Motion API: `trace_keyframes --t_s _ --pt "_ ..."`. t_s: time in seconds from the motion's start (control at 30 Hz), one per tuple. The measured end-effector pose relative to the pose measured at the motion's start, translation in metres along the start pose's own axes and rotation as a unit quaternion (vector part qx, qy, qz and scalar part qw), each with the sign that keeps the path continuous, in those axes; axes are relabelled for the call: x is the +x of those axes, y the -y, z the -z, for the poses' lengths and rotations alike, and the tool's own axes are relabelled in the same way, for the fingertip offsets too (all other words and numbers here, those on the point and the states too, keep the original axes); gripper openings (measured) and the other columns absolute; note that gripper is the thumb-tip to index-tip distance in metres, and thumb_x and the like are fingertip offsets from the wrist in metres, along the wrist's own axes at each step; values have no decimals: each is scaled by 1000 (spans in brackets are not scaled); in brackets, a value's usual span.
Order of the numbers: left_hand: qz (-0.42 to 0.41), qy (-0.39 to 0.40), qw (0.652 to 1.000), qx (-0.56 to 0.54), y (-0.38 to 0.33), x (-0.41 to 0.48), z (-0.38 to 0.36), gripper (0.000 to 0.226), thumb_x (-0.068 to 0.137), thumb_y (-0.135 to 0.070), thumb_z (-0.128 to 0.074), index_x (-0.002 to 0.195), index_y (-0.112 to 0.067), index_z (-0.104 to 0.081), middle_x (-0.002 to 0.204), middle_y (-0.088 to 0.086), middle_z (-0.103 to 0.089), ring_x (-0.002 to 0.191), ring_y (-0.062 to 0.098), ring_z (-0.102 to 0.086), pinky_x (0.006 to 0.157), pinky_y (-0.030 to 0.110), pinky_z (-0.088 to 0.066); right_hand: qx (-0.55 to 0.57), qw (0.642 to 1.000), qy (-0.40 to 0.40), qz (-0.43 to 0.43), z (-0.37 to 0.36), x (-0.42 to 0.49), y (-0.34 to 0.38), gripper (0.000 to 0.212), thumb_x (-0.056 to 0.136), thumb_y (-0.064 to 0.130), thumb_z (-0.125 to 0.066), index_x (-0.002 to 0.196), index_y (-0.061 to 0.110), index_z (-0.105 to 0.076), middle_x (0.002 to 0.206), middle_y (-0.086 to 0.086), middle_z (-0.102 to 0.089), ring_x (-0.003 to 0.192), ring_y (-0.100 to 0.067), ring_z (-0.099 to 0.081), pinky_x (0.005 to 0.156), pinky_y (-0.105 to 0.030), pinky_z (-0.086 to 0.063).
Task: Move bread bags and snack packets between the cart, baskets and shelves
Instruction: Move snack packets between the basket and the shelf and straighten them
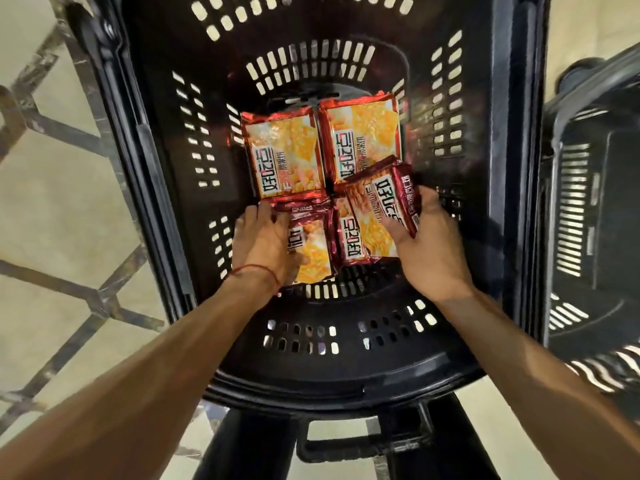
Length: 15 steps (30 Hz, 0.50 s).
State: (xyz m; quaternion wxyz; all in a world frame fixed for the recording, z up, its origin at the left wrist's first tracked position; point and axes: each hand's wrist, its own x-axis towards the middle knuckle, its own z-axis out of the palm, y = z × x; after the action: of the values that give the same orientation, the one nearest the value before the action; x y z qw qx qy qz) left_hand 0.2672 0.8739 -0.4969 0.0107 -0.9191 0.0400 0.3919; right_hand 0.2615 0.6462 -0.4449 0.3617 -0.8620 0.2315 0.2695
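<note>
Right hand (429,251) pinches the tilted packet (381,199) at frame centre-right, inside the black basket (346,341). Its long axis runs up-frame from the grip. Left hand (263,244) grips the lower-left packet (311,244).

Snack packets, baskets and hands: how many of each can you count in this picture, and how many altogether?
Snack packets: 5
Baskets: 2
Hands: 2
Total: 9
</note>
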Motion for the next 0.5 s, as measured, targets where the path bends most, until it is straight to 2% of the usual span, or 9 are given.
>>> trace_keyframes --t_s 0.1,0.23,0.3,0.4,0.5 --pt "14 15 998 -58 -1 -3 3 75 78 -59 -79 134 -18 -48 135 8 -47 122 28 -46 106 40 -40 18 1000 -2 -13 2 0 2 42 100 23 -69 138 18 -51 118 6 -69 105 -9 -63 91 -27 -50" --pt "24 -15 976 -214 3 -20 17 52 84 -36 -83 119 -19 -49 116 4 -70 102 28 -67 88 38 -53 20 1000 -6 -14 9 -9 7 37 100 23 -70 133 19 -54 113 11 -67 102 -7 -63 84 -17 -48" --pt "37 -36 958 -283 2 -36 27 48 83 -27 -85 114 -20 -49 113 1 -70 100 24 -68 89 37 -55 21 1000 -4 -18 15 -20 10 38 100 23 -71 133 18 -54 115 10 -69 104 -10 -66 89 -23 -53" --pt "80 -52 924 -370 0 -65 45 48 81 -28 -86 113 -22 -51 107 -3 -69 96 18 -67 91 36 -55 15 999 -3 -31 30 -43 17 48 99 28 -72 141 17 -52 123 0 -72 109 -18 -69 95 -31 -55" --pt "105 -43 898 -425 -1 -97 68 44 83 -35 -84 116 -23 -58 96 -10 -69 89 13 -68 87 33 -55 31 999 4 -39 54 -76 29 50 98 29 -72 142 16 -52 124 1 -72 108 -18 -69 88 -24 -53"
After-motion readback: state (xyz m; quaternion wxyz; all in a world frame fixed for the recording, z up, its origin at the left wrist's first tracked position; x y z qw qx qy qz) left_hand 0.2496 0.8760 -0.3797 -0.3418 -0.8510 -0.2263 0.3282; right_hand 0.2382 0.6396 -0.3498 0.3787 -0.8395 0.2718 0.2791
